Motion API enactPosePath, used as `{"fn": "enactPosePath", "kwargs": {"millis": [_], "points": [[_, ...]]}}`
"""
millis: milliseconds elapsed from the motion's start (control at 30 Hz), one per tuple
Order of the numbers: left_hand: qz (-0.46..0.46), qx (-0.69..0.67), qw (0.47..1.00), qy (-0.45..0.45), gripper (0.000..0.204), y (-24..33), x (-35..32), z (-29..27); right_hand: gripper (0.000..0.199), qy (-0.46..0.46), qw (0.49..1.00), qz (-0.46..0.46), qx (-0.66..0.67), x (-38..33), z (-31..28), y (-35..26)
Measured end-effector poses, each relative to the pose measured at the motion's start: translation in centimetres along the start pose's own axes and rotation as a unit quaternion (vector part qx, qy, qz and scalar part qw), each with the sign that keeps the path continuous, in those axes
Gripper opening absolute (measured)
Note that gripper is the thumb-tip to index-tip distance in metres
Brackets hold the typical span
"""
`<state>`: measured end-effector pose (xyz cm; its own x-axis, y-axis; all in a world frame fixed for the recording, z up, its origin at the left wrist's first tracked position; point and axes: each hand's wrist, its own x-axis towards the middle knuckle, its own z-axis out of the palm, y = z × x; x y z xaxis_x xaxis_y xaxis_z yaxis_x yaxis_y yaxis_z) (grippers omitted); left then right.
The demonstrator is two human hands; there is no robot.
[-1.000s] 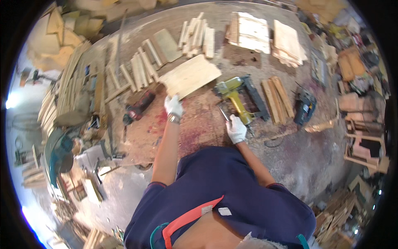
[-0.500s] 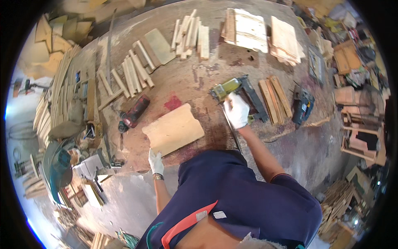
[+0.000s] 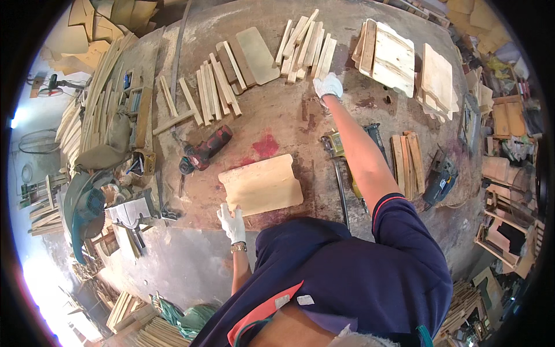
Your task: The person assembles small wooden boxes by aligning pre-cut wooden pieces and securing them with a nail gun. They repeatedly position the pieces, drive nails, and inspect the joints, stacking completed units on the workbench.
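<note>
A pale wooden board (image 3: 263, 186) with notched ends lies flat on the workbench before me. My left hand (image 3: 232, 224), in a white glove, is at its near left corner, fingers stretched out and apart. Across the bench reaches my right arm; my gloved right hand (image 3: 328, 87) is at the near ends of a bunch of wooden strips (image 3: 305, 49), its thumb and fingers apart. Whether it touches a strip is hard to make out. Under my right forearm lies a green and black nail gun (image 3: 333, 144), partly hidden, with a hose (image 3: 341, 194) running toward me.
A red and black cordless drill (image 3: 207, 149) lies left of the board. More strips (image 3: 211, 92) lie behind it. Stacked shaped boards (image 3: 393, 58) stand at the far right, short slats (image 3: 407, 165) and a blue jigsaw (image 3: 441, 180) nearer. A green saw (image 3: 87, 211) is at the left.
My right hand has left the nail gun and moved forward to the wooden strips. My left hand stays by the board's near left corner. The view has shifted somewhat.
</note>
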<state>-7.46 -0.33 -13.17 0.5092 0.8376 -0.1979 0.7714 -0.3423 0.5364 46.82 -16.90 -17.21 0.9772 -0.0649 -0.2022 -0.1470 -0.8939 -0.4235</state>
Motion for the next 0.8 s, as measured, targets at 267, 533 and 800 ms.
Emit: {"fn": "enactPosePath", "kwargs": {"millis": [267, 533, 800], "points": [[0.046, -0.001, 0.999, 0.002, 0.039, -0.6, 0.7, -0.6, 0.049, -0.222, 0.941, 0.074, 0.245, 2.4, -0.5, 2.7], [0.051, 0.009, 0.998, 0.022, 0.032, -3.1, -0.2, 0.5, 0.011, -0.281, 0.825, -0.027, 0.490, -19.4, -4.4, 4.8], [-0.027, -0.056, 0.996, 0.062, 0.031, -2.7, -2.8, 0.6, 0.023, -0.448, 0.837, -0.270, 0.163, -32.8, -3.5, 9.5]]}}
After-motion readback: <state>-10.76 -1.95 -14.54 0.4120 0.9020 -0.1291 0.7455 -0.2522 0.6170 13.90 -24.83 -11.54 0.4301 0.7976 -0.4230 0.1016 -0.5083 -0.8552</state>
